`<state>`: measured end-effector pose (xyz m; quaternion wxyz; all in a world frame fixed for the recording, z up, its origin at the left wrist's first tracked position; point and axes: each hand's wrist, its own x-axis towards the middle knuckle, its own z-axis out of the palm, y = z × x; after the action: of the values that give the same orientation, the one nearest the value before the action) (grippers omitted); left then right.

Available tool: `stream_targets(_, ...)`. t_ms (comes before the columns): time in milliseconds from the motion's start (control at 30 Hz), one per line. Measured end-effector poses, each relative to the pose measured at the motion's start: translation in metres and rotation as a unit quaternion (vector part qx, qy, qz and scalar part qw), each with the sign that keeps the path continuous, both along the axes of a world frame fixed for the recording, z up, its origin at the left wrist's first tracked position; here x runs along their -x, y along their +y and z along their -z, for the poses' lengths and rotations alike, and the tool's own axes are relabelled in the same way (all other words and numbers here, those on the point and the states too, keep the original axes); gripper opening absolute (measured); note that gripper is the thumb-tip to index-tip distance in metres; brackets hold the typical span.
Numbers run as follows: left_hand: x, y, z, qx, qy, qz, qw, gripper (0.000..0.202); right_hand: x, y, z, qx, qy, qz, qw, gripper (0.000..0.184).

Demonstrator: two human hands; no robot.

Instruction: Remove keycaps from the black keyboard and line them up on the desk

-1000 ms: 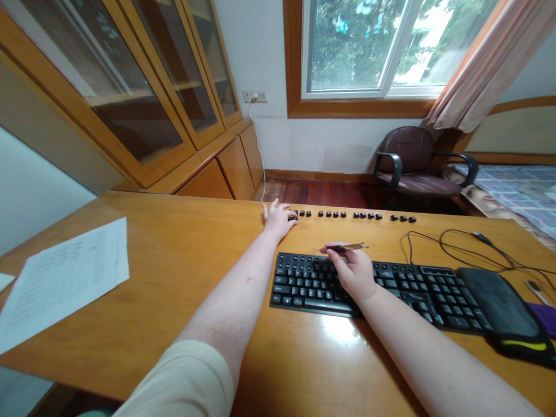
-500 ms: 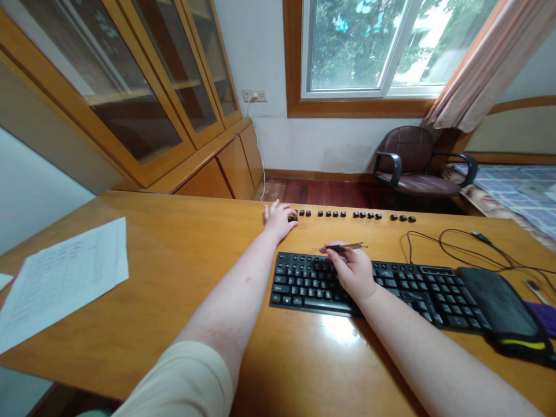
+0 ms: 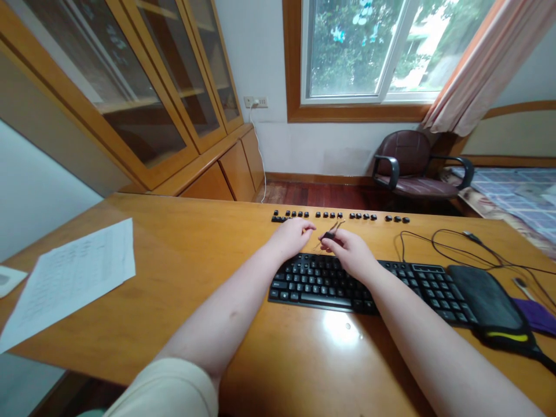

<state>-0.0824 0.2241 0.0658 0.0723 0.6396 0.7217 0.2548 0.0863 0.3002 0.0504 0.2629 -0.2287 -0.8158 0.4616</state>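
Note:
My right hand is closed around a keycap puller with a black grip. Its thin wires point down to the left, and two metal prongs stick up beyond the fingers. Beneath it lies a black keyboard. My left hand hovers by the keyboard's top left corner, fingers loosely bent and apart, with no object visible in them. Just behind it, a short second row of black keycaps is partly covered by the hand. A longer row of loose keycaps runs along the desk's far edge.
A black cable loops behind the keyboard's right part. Beside the keyboard are a black padded case and a purple cloth. Printed sheets lie on the left of the desk. A chair stands beyond.
My left hand has come away from the short keycap row, moving right and nearer to me. My right hand has turned the puller so its prongs point more upward.

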Motion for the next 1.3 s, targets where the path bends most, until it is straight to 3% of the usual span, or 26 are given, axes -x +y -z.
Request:
stream_targets(167, -0.029, -0.037, 0.022, 0.038, 0.01, -0.001, 0.999, 0.03, 0.0, -0.002, 0.004, -0.112, -0.038, 0.022, 0.993, 0.016)
stream_targets(333, -0.033, -0.053, 0.034, 0.029, 0.026, -0.02, 0.999, 0.026, 0.002, -0.008, 0.016, -0.167, -0.059, -0.004, 0.984, 0.014)
stream_targets(833, -0.033, -0.054, 0.033, 0.061, 0.053, 0.018, 0.997, 0.023, -0.002, -0.01, 0.014, -0.193, -0.089, -0.062, 0.975, 0.013)
stream_targets(1167, -0.036, -0.048, 0.029, 0.089, 0.069, 0.018, 0.994, 0.018, -0.004, -0.015, 0.021, -0.289, -0.092, -0.124, 0.945, 0.017)
stream_targets(1300, -0.037, -0.044, 0.031, 0.086, 0.075, 0.015, 0.993, 0.02, -0.005, -0.015, 0.027, -0.34, -0.1, -0.104, 0.929, 0.02)
